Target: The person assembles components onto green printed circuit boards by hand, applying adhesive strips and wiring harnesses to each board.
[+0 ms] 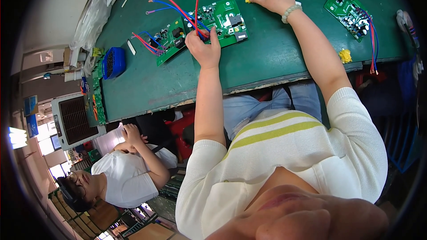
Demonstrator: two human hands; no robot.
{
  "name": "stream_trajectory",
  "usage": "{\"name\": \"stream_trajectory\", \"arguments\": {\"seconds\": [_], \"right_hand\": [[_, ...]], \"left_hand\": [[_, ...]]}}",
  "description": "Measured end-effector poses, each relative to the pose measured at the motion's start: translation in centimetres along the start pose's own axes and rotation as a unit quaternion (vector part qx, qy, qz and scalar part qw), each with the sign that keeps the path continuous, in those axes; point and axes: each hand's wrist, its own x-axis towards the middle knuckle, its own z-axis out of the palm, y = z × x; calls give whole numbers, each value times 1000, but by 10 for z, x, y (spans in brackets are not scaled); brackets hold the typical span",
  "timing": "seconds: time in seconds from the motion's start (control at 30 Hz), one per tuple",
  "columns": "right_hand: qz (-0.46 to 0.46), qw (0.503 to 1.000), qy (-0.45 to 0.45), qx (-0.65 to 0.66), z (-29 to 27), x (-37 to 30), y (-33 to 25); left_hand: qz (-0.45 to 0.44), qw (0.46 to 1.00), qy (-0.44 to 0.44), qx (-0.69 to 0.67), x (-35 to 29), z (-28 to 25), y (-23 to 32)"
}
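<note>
My left hand (203,49) is closed round the base of red and blue wires (195,11) on a green circuit board (229,6). The wires rise from the board with their free ends pointing away from me. Another green circuit board (164,40), with its own red and blue wires, lies just left of that hand. Off the board's right side, my right hand (276,2) is closed on a slim thing with a yellow lump (248,0) at its tip. The fingers hide most of this thing, so its kind cannot be made out.
A blue bin (114,63) of small dark parts stands at the table's left. More wired circuit boards (349,13) lie at the right, near a yellow lump (344,56) by the front edge. A person in a white shirt (129,178) sits at lower left.
</note>
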Motion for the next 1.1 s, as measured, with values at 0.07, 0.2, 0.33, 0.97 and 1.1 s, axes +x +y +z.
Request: {"name": "stream_trajectory", "arguments": {"seconds": [0.07, 0.2, 0.33, 0.97, 1.1], "right_hand": [[18, 999, -1, -46, 0, 0, -6], [25, 999, -9, -33, -2, 1, -3], [28, 999, -17, 5, -2, 1, 6], [-11, 995, 57, 78, 12, 9, 23], [-18, 995, 85, 52, 19, 10, 23]], "left_hand": [[6, 1000, 4, 3, 0, 1, -2], [-6, 1000, 2, -9, -1, 0, 0], [-15, 1000, -2, -13, -2, -1, 0], [-31, 999, 2, -33, -1, 1, -4], [-38, 999, -2, -39, 0, 2, -3]]}}
